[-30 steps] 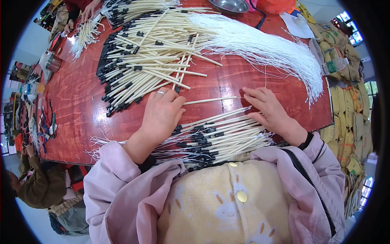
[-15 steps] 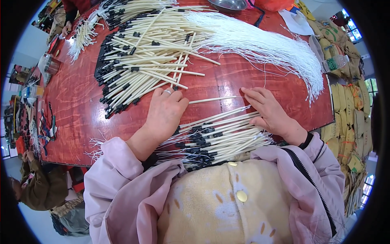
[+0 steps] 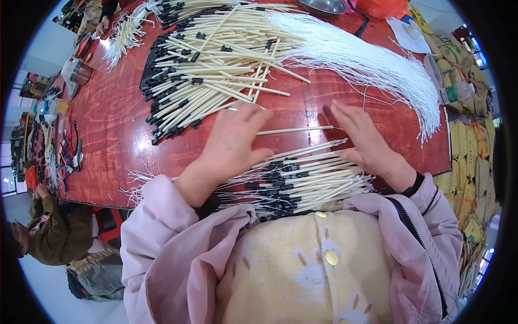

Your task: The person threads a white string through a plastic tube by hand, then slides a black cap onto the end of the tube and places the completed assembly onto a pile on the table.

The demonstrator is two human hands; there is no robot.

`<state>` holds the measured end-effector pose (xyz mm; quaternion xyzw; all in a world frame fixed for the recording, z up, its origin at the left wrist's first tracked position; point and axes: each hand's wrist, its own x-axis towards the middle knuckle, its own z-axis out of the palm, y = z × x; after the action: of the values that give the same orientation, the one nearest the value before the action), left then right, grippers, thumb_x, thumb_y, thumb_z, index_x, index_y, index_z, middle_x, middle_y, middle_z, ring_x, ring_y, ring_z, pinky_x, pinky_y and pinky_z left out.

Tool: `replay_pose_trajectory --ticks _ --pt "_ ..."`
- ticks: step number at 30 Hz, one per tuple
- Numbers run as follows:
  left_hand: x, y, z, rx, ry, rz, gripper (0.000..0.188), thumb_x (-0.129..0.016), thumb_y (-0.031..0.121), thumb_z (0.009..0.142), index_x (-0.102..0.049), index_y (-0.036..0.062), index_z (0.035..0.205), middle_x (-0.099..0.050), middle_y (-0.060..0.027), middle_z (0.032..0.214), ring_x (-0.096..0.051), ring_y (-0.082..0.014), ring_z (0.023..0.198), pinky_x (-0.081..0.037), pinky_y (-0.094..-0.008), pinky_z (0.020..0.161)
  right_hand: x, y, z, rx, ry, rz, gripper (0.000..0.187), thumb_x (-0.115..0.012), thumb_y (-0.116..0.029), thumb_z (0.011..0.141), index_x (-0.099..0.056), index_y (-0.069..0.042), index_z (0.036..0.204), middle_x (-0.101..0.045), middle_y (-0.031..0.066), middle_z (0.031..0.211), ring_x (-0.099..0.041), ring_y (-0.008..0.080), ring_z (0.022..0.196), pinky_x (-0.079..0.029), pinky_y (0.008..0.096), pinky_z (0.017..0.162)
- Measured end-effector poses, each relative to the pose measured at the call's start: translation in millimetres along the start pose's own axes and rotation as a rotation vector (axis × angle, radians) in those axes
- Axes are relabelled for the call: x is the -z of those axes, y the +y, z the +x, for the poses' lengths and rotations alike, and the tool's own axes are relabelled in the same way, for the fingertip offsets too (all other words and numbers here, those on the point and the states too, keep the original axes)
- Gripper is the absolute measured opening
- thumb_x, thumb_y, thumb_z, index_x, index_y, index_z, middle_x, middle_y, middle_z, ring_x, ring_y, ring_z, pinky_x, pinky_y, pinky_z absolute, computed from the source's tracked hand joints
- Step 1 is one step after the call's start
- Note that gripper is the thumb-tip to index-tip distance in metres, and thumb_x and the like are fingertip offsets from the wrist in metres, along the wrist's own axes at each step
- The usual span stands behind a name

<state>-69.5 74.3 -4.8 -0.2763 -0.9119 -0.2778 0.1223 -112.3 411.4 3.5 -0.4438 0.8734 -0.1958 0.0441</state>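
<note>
My left hand (image 3: 233, 139), slightly blurred, is held over the table with thumb and fingers apart and nothing in it. My right hand (image 3: 368, 141) is likewise open, its fingers spread. Between them a single thin cream stick (image 3: 297, 130) lies across the red table. Close to my body is a row of cream sticks (image 3: 318, 186) with black clips at their left ends, white strings trailing out to the left. The right thumb is near the right ends of that row. Beyond my left hand lies a large heap of similar sticks (image 3: 226, 70).
A long bundle of white strings (image 3: 377, 67) spreads over the right of the red table (image 3: 108, 156). A metal bowl (image 3: 324, 5) stands at the far edge. Stacked sacks (image 3: 469, 167) and a plastic bottle (image 3: 457, 92) are at right. Another person (image 3: 56, 229) sits at left.
Both hands have opened and come away from the single stick, which now lies by itself. The whole view has shifted slightly.
</note>
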Motion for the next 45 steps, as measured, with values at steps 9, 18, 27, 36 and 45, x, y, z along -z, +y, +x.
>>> replay_pose_trajectory --ticks 9,18,27,36,45 --pt "28 -16 -39 0.208 -0.164 0.107 0.036 -0.082 0.017 0.078 -0.069 0.0079 0.11 -0.066 -0.0113 0.102 -0.062 -0.031 0.102 -0.044 -0.0465 0.089 -9 0 26 0.006 0.06 -0.021 0.039 -0.079 -0.015 0.08 -0.063 -0.007 0.115 -0.06 0.0117 0.123 -0.055 0.0323 0.115 -0.042 0.0436 0.098" --pt "32 -29 -43 0.354 0.208 -0.074 0.005 -0.075 0.005 0.085 -0.072 0.0033 0.088 -0.069 -0.0128 0.09 -0.065 -0.0286 0.083 -0.051 -0.0382 0.071 -17 15 32 0.068 0.166 -0.092 0.019 -0.075 -0.002 0.074 -0.058 -0.008 0.079 -0.058 0.0048 0.084 -0.056 0.0253 0.085 -0.042 0.0404 0.08" --pt "153 -63 -171 0.993 0.732 -0.353 0.011 -0.067 0.013 0.1 -0.067 0.0027 0.098 -0.062 0.003 0.089 -0.055 -0.0066 0.077 -0.044 -0.0221 0.071 53 -10 -20 0.005 0.053 0.061 0.019 -0.073 -0.001 0.072 -0.057 -0.008 0.078 -0.058 0.0048 0.083 -0.056 0.0258 0.084 -0.042 0.039 0.081" --pt "148 -50 -253 0.89 0.418 0.243 0.014 -0.073 0.01 0.094 -0.069 0.0013 0.105 -0.067 -0.0032 0.096 -0.061 -0.013 0.089 -0.046 -0.0258 0.079 61 -10 -59 -0.087 -0.139 0.188 0.026 -0.077 -0.022 0.083 -0.066 -0.004 0.099 -0.064 0.0099 0.103 -0.058 0.0312 0.101 -0.044 0.0426 0.091" --pt "68 -1 -21 0.477 0.225 0.007 0.015 -0.077 0.007 0.087 -0.07 0.0016 0.098 -0.07 -0.0111 0.095 -0.067 -0.0242 0.088 -0.051 -0.0337 0.077 -1 43 11 -0.209 0.222 -0.167 0.054 -0.073 -0.028 0.091 -0.06 0.007 0.13 -0.054 0.0205 0.145 -0.053 0.0371 0.125 -0.043 0.0465 0.107"
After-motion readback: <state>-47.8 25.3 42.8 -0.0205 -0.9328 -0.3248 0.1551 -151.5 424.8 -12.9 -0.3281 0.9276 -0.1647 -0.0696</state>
